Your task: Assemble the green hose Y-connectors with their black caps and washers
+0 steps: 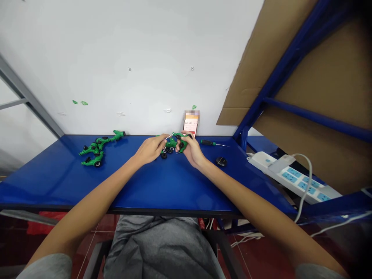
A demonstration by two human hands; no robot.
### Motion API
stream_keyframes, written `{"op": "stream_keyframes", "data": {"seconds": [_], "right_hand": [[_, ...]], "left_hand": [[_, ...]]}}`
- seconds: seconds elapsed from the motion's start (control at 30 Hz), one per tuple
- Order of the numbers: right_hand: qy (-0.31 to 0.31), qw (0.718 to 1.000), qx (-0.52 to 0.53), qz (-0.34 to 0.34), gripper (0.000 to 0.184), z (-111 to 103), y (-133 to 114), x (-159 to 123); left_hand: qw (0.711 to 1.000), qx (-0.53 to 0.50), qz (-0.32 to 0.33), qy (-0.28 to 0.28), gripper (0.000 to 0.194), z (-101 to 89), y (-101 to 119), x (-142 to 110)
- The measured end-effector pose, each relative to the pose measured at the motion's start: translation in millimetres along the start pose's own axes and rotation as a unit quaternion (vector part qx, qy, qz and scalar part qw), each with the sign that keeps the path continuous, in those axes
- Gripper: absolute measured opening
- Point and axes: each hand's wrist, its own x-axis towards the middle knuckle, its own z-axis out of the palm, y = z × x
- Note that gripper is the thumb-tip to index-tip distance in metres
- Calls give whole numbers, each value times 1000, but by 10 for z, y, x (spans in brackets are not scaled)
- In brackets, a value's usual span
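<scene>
My left hand point(150, 148) is closed around a thin metal pick whose tip points up and to the right, toward a green plastic hose fitting point(178, 140). My right hand point(192, 150) grips that green fitting with fingers wrapped round it, just above the blue table point(162, 186). Small black rings point(164, 154) lie on the table under and between the two hands. Parts of the fitting are hidden by my fingers.
Several green fittings point(98, 149) lie in a heap at the left. A green-handled screwdriver point(209, 143) and a black round part point(221, 161) lie right of my hands. A phone point(190, 124) leans on the wall. A white power strip point(293, 176) sits on the right shelf.
</scene>
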Motion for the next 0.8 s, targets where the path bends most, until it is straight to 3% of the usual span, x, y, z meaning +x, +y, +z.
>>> {"op": "stream_keyframes", "data": {"seconds": [0.23, 0.43, 0.53, 0.63, 0.8], "right_hand": [[-32, 997, -65, -29, 42, 39, -43, -33], [-39, 994, -94, -29, 52, 30, -15, -26], [-38, 983, -169, -57, 48, -22, 0, 2], [-24, 946, -307, -101, 44, -76, -7, 16], [-29, 855, -481, -194, 36, -141, -41, 22]], "left_hand": [[998, -27, -2, 59, 28, -35, 43, -16], [999, 15, -5, 51, 25, -5, -8, -8], [998, 25, -3, 61, 27, -5, 8, -20], [997, 24, 13, 75, 30, -13, 42, -31], [997, 33, 35, 54, 34, 8, 59, -32]]}}
